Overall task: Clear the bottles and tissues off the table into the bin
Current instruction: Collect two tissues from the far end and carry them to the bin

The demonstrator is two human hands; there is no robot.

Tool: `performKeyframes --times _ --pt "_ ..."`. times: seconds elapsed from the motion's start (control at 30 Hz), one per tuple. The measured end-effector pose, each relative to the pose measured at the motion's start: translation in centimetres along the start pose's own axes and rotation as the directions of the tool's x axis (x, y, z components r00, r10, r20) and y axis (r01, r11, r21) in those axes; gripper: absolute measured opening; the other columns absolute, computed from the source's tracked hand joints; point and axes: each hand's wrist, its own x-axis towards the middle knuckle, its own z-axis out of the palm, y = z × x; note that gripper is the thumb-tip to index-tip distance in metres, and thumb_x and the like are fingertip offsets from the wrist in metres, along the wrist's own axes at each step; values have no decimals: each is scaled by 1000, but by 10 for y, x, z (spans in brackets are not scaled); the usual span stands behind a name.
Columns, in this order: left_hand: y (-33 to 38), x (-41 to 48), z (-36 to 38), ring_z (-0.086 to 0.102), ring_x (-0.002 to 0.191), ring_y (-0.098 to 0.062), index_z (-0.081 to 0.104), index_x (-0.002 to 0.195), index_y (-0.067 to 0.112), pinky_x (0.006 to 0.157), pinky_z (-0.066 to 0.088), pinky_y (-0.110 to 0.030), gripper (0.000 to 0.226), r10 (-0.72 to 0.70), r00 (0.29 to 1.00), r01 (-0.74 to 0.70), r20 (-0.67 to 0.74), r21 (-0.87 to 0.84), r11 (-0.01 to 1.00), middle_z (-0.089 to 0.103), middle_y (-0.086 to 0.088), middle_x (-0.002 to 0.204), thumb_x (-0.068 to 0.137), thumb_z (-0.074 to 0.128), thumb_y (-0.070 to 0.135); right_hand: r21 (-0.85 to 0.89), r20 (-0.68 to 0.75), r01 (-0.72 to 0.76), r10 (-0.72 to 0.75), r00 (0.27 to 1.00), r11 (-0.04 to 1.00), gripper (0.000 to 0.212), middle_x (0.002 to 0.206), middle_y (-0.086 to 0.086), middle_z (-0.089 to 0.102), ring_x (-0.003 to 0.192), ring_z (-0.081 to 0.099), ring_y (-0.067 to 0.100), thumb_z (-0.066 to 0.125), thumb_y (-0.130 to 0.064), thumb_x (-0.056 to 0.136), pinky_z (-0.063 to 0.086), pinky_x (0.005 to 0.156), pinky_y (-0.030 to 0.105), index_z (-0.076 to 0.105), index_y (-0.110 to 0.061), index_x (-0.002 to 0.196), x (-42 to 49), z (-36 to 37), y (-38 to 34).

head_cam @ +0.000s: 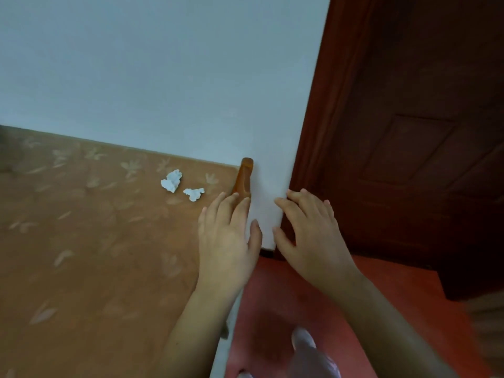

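Note:
An orange bottle (244, 177) stands at the table's far right corner, against the white wall. My left hand (227, 236) is just in front of it, fingers apart, fingertips touching or nearly touching its lower part, holding nothing. My right hand (308, 233) hovers to the right of the wall's corner, fingers spread and empty. Two crumpled white tissues lie on the brown patterned table (95, 227): a larger tissue (171, 181) and a smaller tissue (193, 193), both left of the bottle. No bin is in view.
The white wall (163, 77) runs along the table's far edge and ends in a corner beside a dark red wooden door (409, 145). Red floor (286, 296) lies right of the table. A foot in a slipper (308, 347) shows at the bottom.

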Motion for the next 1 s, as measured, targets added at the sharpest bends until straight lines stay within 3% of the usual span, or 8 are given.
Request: performKeyframes --times 0.1,0.33,0.47,0.53,0.6,0.7,0.8,1.0 --pt "-6 20 14 52 116 -35 62 109 4 96 39 -50 38 -61 996 63 -57 34 997 62 -15 115 83 43 25 24 19 73 -74 997 997 42 117 16 58 116 49 36 49 -30 79 34 93 60 58 -8 114 33 8 12" --pt "-16 64 45 55 111 -36 64 106 3 94 42 -48 38 -260 946 288 -194 129 949 64 -16 110 80 44 24 171 96 306 -325 941 936 42 114 14 58 110 51 32 44 -32 78 40 90 60 57 -10 112 118 24 48" --pt "-15 77 54 55 111 -36 63 105 3 92 43 -50 38 -363 895 414 -260 175 893 64 -16 110 80 44 24 259 100 391 -427 898 883 40 115 13 59 114 50 35 55 -23 77 34 93 59 57 -11 116 151 33 62" --pt "-16 78 55 54 113 -35 63 107 5 93 41 -50 39 -418 862 480 -287 194 856 64 -14 111 80 44 25 287 121 428 -475 871 857 41 116 11 59 117 45 28 56 -23 76 33 93 59 57 -11 115 165 40 64" --pt "-21 76 54 54 114 -35 62 109 5 93 42 -51 39 -449 841 520 -300 226 824 64 -13 112 79 44 24 315 157 457 -521 839 831 39 118 10 57 118 40 23 51 -28 79 33 95 56 57 -12 114 176 50 62" --pt "-30 73 49 54 114 -35 61 110 7 91 44 -56 39 -497 807 579 -319 260 773 64 -13 111 79 44 25 354 236 486 -579 781 799 45 121 8 55 122 43 28 40 -36 80 26 100 47 57 -14 116 189 65 53" --pt "-44 74 47 56 112 -33 63 108 8 92 40 -53 39 -527 775 623 -350 282 729 65 -11 109 79 44 27 378 221 509 -609 761 773 39 121 11 57 119 46 33 53 -26 79 31 98 56 58 -11 115 198 81 41" --pt "-91 76 44 54 114 -31 63 108 8 92 42 -52 40 -571 756 651 -321 269 710 64 -10 111 80 44 30 402 212 535 -644 735 743 37 117 10 59 115 49 37 67 -14 76 34 93 60 60 -12 112 223 123 8"
